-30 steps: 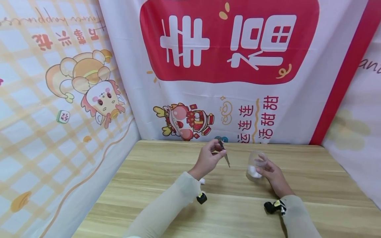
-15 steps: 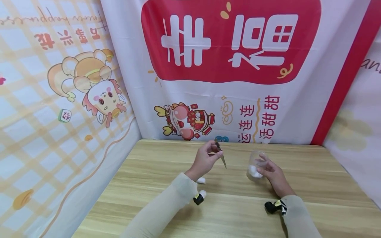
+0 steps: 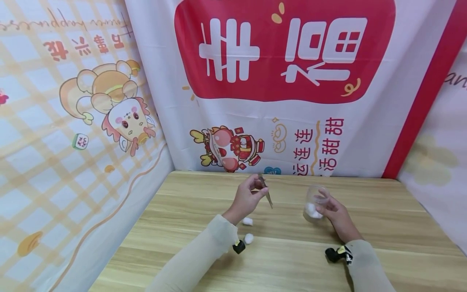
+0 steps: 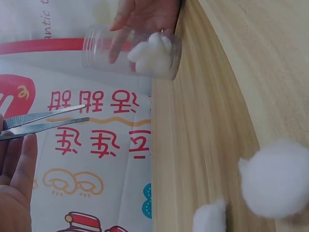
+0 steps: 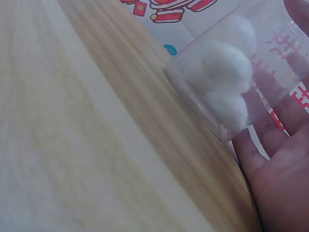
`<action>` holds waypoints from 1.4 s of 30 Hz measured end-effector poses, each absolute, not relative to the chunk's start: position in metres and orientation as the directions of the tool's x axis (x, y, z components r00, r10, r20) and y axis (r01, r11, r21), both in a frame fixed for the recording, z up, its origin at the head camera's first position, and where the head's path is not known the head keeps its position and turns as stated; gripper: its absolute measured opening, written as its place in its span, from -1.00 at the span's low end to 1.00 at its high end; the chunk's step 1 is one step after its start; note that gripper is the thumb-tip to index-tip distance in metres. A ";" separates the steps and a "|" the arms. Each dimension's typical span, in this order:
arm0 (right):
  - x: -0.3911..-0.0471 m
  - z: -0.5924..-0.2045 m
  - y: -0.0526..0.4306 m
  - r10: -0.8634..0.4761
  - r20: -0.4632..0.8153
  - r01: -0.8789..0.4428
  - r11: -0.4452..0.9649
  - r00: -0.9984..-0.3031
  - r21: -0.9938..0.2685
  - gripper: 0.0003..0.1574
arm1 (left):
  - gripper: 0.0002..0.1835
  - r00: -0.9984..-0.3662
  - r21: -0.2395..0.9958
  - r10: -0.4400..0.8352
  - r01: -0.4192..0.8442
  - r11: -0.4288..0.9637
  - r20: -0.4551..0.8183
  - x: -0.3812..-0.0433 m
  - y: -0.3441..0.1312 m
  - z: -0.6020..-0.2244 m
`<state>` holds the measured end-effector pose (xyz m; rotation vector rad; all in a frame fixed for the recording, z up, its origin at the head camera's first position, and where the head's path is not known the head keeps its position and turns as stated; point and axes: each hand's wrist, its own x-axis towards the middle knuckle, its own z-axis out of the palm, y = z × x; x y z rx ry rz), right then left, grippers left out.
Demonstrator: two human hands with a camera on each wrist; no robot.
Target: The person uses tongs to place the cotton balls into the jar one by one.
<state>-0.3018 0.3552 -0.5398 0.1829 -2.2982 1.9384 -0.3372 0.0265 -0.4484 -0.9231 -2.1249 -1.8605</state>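
Observation:
My left hand (image 3: 245, 199) pinches metal tweezers (image 4: 48, 121) above the table, their tips slightly parted with nothing between them. To the right, my right hand (image 3: 339, 217) grips a clear plastic jar (image 3: 314, 198) by its side. The jar has no lid on, and several white cotton balls (image 5: 224, 72) lie together at its bottom. Two more pieces of cotton rest on the table near my left wrist: an oblong cotton ball (image 3: 247, 221) and, nearer me, a round cotton ball (image 3: 249, 238).
The wood-grain table (image 3: 292, 259) ends at a printed cloth backdrop (image 3: 277, 109) at the back. A checked cloth (image 3: 109, 170) hangs along the left side. Black wrist cameras sit on both cuffs, the left camera (image 3: 238, 246) close to the round cotton ball.
My left hand has moved slightly left and toward me with the tweezers. Both cotton balls on the table now show fully beside the sleeve. The right hand and jar stay nearly still.

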 end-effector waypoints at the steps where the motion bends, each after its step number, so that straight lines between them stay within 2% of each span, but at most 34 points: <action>1: -0.301 -0.539 0.355 -0.011 0.174 -0.173 0.167 -0.985 -0.971 -0.12 | -0.77 -0.797 0.839 0.333 0.543 0.030 0.503 -0.337 0.026 -0.449; 10: -0.301 -0.539 0.356 -0.013 0.174 -0.174 0.174 -0.985 -0.969 -0.10 | -0.76 -0.817 0.859 0.325 0.511 0.025 0.477 -0.336 0.018 -0.454; 20: -0.300 -0.540 0.355 -0.028 0.197 -0.199 0.150 -0.980 -0.969 -0.19 | -0.72 -0.823 0.859 0.326 0.509 0.057 0.466 -0.339 0.008 -0.463; 32: -0.301 -0.541 0.356 -0.015 0.154 -0.154 0.176 -0.988 -0.972 -0.14 | -0.73 -0.842 0.870 0.304 0.487 0.072 0.446 -0.336 -0.003 -0.467; 42: -0.302 -0.542 0.356 -0.016 0.167 -0.167 0.181 -0.986 -0.969 -0.11 | -0.74 -0.836 0.861 0.300 0.503 0.082 0.460 -0.339 -0.015 -0.475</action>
